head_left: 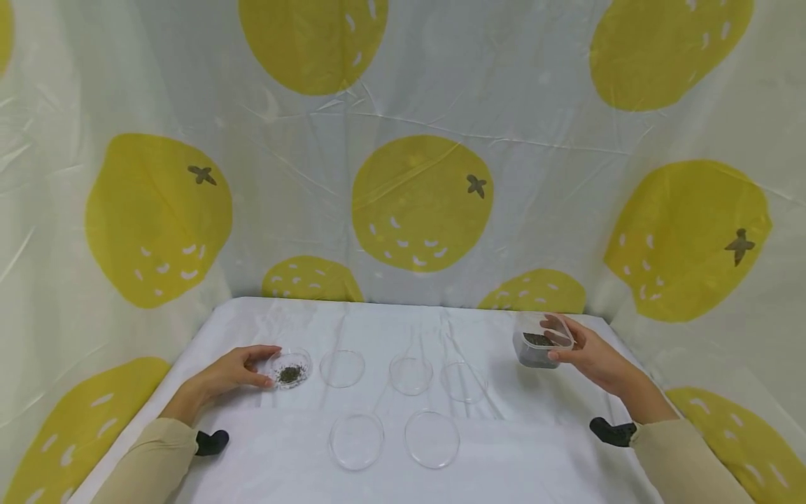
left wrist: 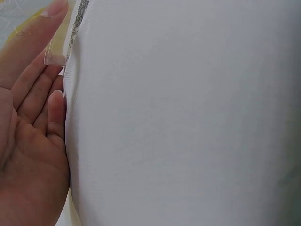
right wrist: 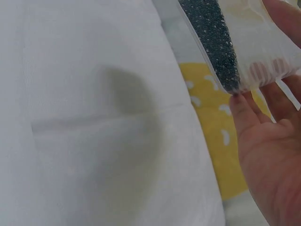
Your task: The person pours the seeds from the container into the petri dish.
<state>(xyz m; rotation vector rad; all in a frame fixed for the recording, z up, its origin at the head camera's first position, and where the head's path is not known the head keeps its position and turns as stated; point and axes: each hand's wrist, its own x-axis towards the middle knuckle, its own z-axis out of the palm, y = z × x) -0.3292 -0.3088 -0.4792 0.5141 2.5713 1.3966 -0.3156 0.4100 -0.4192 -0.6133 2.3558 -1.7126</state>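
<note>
At the left of the table, my left hand (head_left: pixel 236 369) holds a clear petri dish (head_left: pixel 306 357) at its left side, between thumb and fingers. Dark, crumbly bits (head_left: pixel 290 374) lie scattered on the dish's bottom. In the left wrist view the dish's clear wall (left wrist: pixel 55 57) shows beside the fingers. On the right, my right hand (head_left: pixel 592 353) grips a clear plastic tub (head_left: pixel 520 343) above the cloth, tilted, its open top partly toward the hand. Fine dark grains (right wrist: pixel 211 42) fill the lower part of the tub, its fingers showing through the wall.
Between the hands, several round clear dishes stand on the white cloth (head_left: pixel 277 448): a back row with a left dish (head_left: pixel 342 386), a middle dish (head_left: pixel 411 394) and a right dish (head_left: pixel 464 401), and two nearer rings (head_left: pixel 356 468) (head_left: pixel 432 467). A lemon-print curtain (head_left: pixel 422 203) hangs behind and at both sides.
</note>
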